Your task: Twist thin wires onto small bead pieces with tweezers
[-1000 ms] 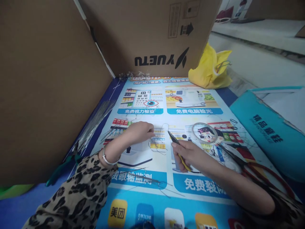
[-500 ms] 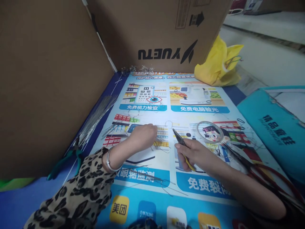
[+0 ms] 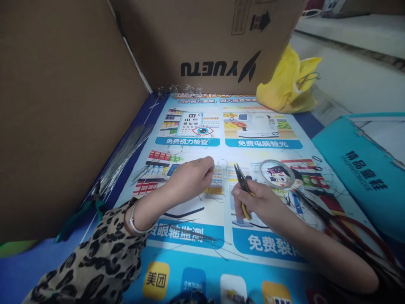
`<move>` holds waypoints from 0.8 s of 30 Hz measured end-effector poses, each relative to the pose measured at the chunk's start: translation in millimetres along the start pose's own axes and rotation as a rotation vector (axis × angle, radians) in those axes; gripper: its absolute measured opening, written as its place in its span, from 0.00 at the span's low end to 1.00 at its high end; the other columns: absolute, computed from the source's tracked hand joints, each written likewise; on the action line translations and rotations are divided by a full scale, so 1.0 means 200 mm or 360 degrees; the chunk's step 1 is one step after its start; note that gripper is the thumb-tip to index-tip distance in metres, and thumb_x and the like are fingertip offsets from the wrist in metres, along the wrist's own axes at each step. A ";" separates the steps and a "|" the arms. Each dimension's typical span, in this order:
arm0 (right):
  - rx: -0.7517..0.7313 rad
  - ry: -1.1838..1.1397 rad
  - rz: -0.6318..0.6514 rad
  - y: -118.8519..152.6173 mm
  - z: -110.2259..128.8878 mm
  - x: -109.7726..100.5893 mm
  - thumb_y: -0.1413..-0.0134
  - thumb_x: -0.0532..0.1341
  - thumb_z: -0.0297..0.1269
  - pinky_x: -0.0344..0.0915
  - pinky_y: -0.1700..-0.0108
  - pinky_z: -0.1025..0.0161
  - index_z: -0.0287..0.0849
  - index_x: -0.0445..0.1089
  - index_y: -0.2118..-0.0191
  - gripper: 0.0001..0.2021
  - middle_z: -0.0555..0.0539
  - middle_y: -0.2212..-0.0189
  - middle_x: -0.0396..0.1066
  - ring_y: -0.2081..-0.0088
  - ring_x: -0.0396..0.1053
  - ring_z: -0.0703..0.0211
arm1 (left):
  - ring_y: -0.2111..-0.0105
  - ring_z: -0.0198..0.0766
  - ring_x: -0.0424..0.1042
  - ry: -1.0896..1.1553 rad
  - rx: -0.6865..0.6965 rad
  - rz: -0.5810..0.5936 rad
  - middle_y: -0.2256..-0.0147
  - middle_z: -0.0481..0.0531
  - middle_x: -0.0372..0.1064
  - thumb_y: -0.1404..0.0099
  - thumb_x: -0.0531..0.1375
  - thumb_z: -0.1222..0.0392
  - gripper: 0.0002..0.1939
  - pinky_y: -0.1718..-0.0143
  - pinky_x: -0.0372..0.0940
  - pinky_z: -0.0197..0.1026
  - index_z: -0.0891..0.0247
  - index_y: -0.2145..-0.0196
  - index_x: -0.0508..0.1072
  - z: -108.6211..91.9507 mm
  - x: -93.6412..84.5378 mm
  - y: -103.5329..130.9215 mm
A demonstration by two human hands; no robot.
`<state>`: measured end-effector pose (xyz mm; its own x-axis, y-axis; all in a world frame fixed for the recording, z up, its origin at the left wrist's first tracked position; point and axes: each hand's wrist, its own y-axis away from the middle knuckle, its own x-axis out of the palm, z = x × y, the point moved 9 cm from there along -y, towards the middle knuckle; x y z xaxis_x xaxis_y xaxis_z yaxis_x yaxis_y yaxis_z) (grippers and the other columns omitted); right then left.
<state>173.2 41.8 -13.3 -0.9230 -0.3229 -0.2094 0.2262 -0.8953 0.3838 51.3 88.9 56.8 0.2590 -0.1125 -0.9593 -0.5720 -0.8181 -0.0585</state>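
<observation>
My left hand (image 3: 194,177) is closed in a pinch over the printed poster (image 3: 226,236); a thin wire loop (image 3: 222,165) rises just beside its fingertips, and the hold itself is hidden. In my right hand (image 3: 256,200) are yellow-handled needle-nose pliers (image 3: 242,177), tips pointing up and away, their jaws slightly apart. The plier tips stand to the right of the wire loop, not touching it. Loose dark wires (image 3: 202,236) lie on the poster below my hands.
A bundle of straight wires (image 3: 126,154) and green-handled cutters (image 3: 95,202) lie at left. Red-handled scissors (image 3: 332,219) and a tape roll (image 3: 277,173) are at right. Cardboard (image 3: 209,33), a yellow bag (image 3: 284,88) and a teal box (image 3: 357,164) stand around.
My left hand has risen slightly and turned, moving a little right. The pliers in my right hand have turned more upright, and their tips have moved away from the wire loop.
</observation>
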 end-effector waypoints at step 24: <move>-0.0036 0.0066 -0.0088 -0.03 0.03 0.00 0.49 0.56 0.43 0.62 0.74 0.65 0.43 0.63 0.69 0.08 0.52 0.82 0.68 0.77 0.67 0.62 | 0.70 0.40 0.65 -0.0682 0.0499 0.0060 0.70 0.55 0.66 0.38 0.50 0.69 0.07 0.74 0.57 0.40 0.65 0.64 0.66 -0.11 0.07 0.03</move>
<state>169.5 48.9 -11.3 -0.9206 -0.2850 -0.2670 0.1827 -0.9186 0.3504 68.8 69.0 49.6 -0.0700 0.1553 -0.9854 -0.7969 -0.6030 -0.0384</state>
